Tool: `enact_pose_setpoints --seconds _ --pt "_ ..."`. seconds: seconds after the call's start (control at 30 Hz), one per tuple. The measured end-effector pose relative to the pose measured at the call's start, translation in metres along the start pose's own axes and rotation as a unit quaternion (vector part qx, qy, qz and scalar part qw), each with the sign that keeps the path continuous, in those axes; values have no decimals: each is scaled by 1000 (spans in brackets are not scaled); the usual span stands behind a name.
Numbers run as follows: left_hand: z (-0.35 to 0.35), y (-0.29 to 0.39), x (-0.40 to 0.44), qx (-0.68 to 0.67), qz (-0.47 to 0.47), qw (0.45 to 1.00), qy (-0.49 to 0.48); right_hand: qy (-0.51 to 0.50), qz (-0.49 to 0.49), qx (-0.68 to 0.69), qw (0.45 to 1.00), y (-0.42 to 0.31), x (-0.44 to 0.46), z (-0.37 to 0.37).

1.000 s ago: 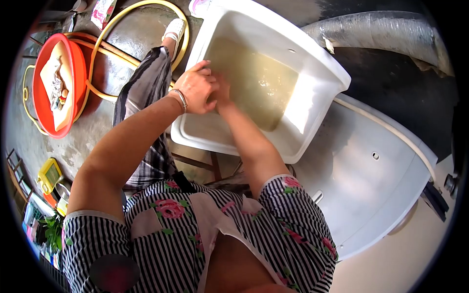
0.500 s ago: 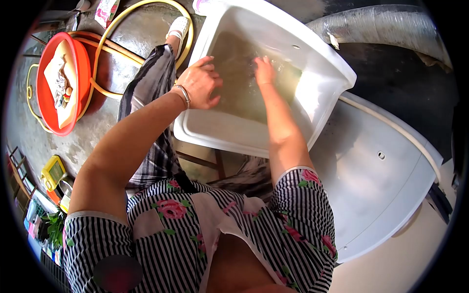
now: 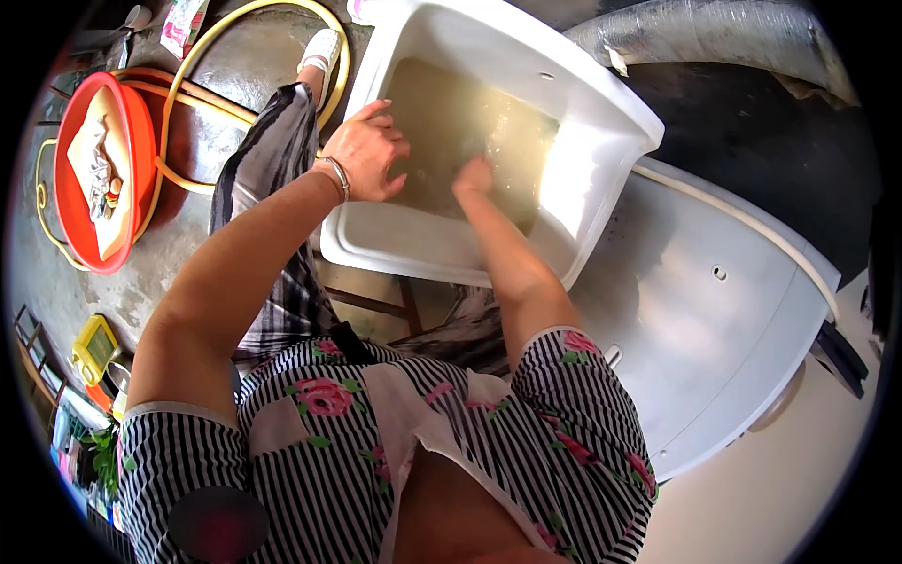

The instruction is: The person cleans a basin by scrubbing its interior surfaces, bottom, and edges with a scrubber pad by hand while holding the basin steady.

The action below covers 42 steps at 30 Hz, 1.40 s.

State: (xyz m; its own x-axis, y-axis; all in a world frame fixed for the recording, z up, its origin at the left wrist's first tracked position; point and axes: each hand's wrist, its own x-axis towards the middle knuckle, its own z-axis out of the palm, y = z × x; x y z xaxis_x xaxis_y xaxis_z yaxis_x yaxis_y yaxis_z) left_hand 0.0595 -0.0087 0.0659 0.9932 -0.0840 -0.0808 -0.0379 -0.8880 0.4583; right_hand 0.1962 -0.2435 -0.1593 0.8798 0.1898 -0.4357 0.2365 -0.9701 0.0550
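Note:
Murky water (image 3: 442, 113) lies in a white plastic basin (image 3: 413, 242). Over the basin's left rim is my left hand (image 3: 366, 155), a metal bracelet on its wrist, the fingers slightly bent and apart with nothing between them. My right hand (image 3: 473, 176) is lower in the basin, partly in the water near its middle. Its fingers are hidden by the cloudy water, and whether they hold anything cannot be seen. The two hands are apart.
A red tub (image 3: 147, 150) with a board and a cloth stands at the left, beside a yellow hose (image 3: 344, 66). Right of the basin is a large grey appliance (image 3: 695, 310); a wrapped duct (image 3: 714, 36) runs behind. A yellow container (image 3: 95, 348) sits lower left.
My hands were close together a second ago. My right hand moved right and out over the water, then back down toward me and into it. My left hand stayed near the left rim.

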Motion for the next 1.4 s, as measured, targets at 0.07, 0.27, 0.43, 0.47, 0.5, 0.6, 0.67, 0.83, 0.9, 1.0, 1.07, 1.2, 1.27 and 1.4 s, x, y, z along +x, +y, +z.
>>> enact_pose_setpoints --seconds 0.07,0.27,0.43,0.47,0.5,0.6,0.67,0.83,0.9,1.0,1.07,1.2,1.27,1.4 --pt "1 -1 0 6 0 1000 6 -68 22 11 997 -21 -9 8" --pt "2 -1 0 -1 -1 1000 10 -126 -163 -2 979 -73 -65 9" --pt "4 -2 0 9 1 1000 19 -87 -277 51 955 -39 -58 -10" --pt "6 -3 0 0 3 1000 26 -126 -234 13 964 -24 -50 -14" --pt "8 -4 0 -8 5 999 36 -162 -191 -25 968 -10 -37 -19" --pt "4 -2 1 10 2 1000 13 -132 -227 -19 965 41 -14 -24" --pt "4 -2 1 16 0 1000 5 -105 -254 -37 961 47 -22 -50" --pt "7 -3 3 26 3 1000 2 -134 -254 4 958 54 -35 -39" --pt "10 -3 3 14 5 1000 13 -201 -271 13 941 65 -35 -25" --pt "10 -4 3 36 -2 999 -6 -313 -257 27 914 52 -32 -14" --pt "11 -4 4 45 -4 999 -11 -346 -229 36 909 23 -48 -26" --pt "13 -7 4 39 2 999 -6 -395 -320 170 844 -41 -87 -47" --pt "15 -8 3 42 1 999 -1 -394 -363 216 817 -63 -111 -57" --pt "18 -9 3 44 0 999 4 -376 -388 306 784 -39 -137 -95"
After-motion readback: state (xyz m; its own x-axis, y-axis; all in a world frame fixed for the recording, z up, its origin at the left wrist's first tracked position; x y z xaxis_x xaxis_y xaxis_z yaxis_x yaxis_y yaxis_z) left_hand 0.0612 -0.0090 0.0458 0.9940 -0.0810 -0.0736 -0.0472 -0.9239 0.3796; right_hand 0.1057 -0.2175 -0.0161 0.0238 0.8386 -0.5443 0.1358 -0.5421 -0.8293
